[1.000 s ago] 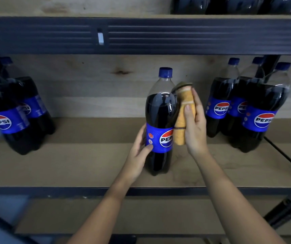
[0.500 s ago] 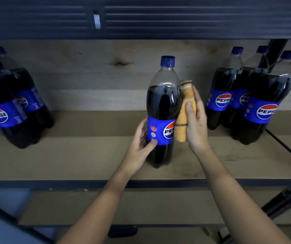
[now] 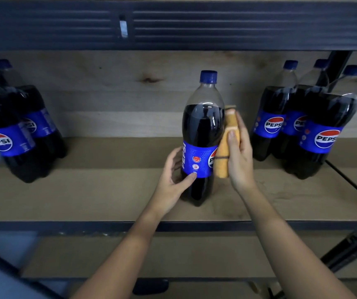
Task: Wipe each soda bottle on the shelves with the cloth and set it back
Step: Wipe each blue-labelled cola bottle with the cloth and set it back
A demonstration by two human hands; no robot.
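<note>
Left hand [image 3: 173, 180]: fingers wrap behind the bottle [image 3: 202, 137], thumb pressed on the lower edge of its blue label, so it grips the bottle. Right hand [image 3: 239, 156]: fingers curled round a folded orange cloth [image 3: 224, 154], thumb on top, holding it flat against the bottle's right side at label height.

Bottle stands upright at frame centre on the wooden shelf [image 3: 108, 190], blue cap on, dark soda filling it to the shoulder, clear neck above.

Around it: three more bottles [image 3: 324, 134] clustered at right of frame, well apart from the hands, same dark fill and blue caps. Another cluster of bottles [image 3: 15, 134] at left of frame, also well apart. Nothing sits between either cluster and the held bottle.

Behind: pale wood back panel [image 3: 108, 87] with a dark knot. Across the top of frame runs a dark ribbed metal beam [image 3: 238, 24]; a dark metal edge fronts the shelf. A lower shelf [image 3: 194, 255] shows at bottom of frame, a dark diagonal brace [image 3: 354, 244] at lower right.
</note>
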